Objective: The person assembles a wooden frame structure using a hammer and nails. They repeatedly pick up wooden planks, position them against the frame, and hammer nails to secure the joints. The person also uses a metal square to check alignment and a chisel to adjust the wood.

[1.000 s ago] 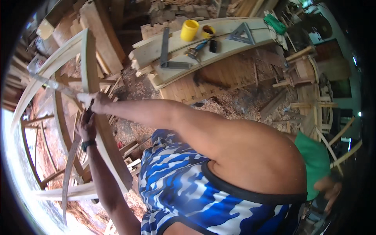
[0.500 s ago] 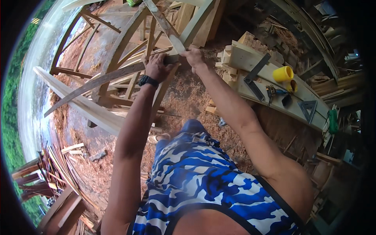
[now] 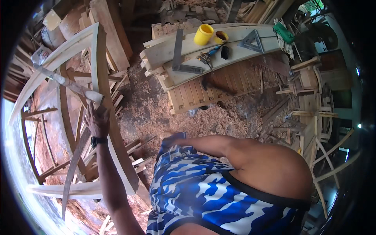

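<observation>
My left hand (image 3: pixel 97 120), with a dark watch at the wrist, is closed around the upper end of a thin, dark curved wooden strip (image 3: pixel 73 170). The strip slopes down across a wooden frame of curved beams (image 3: pixel 100 62). Just beyond my fingertips lies the whitish end of a long weathered wooden bar (image 3: pixel 64 81), which crosses the frame. My right forearm reaches across my body, and my right hand (image 3: pixel 167 136) is blurred by my lap. Its fingers cannot be made out.
Stacked curved planks (image 3: pixel 164 51) carry a dark metal square (image 3: pixel 178 55), yellow cup (image 3: pixel 203 34), power tool (image 3: pixel 205 58), black phone-like object (image 3: pixel 224 52) and triangular square (image 3: pixel 251 41). Wood shavings (image 3: pixel 203 123) cover the floor. Slatted wooden pieces (image 3: pixel 313 113) stand at the right.
My view has swung right. My right hand has left the end of the strip and come back toward my lap. My left hand stays on the strip.
</observation>
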Demonstrator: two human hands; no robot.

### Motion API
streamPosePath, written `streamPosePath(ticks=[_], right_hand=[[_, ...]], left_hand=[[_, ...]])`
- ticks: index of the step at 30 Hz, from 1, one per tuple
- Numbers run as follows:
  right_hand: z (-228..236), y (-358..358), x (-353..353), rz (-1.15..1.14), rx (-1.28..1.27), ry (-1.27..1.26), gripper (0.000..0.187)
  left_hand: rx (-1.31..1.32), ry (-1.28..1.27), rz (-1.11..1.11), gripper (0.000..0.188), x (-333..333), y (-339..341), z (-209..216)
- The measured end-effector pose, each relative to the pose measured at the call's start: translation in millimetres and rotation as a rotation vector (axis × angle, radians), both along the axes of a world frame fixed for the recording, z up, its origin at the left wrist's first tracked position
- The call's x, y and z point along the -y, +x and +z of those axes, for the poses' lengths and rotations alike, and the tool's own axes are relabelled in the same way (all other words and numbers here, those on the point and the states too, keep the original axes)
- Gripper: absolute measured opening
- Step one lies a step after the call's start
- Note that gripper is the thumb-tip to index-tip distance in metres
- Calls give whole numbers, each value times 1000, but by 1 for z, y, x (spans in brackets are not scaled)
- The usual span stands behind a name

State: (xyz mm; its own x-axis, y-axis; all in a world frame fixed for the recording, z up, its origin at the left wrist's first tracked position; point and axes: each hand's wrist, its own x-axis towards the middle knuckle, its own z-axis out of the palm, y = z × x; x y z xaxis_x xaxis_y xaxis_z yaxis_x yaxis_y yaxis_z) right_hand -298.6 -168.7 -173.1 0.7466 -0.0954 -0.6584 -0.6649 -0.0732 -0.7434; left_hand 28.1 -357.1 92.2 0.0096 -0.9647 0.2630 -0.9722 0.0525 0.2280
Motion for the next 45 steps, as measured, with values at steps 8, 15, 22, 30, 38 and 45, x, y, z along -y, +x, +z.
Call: streamPosePath(ticks=[8,15,22,30,38,45], right_hand=[[11,-6,-9,-190,8,-31,40],[0,-45,-45,-260,-29,-17,39],[38,-121,-50,-468,-163,415,42],[134,-316,144,-837,-687,-709,24],[134,-419,347,-1322,-761,-767,60],[67,-492,399,-1191,-524,-882,88]], left_hand=[[7,-44,14,78,-18,-15,13],[-39,-145,-164,65,-82,-44,35],[-240,-49,-464,58,-188,-80,24],[-479,473,-449,40,-292,-105,-45],[-368,964,55,47,-309,-147,-60],[-501,1240,40,45,-222,-247,32]])
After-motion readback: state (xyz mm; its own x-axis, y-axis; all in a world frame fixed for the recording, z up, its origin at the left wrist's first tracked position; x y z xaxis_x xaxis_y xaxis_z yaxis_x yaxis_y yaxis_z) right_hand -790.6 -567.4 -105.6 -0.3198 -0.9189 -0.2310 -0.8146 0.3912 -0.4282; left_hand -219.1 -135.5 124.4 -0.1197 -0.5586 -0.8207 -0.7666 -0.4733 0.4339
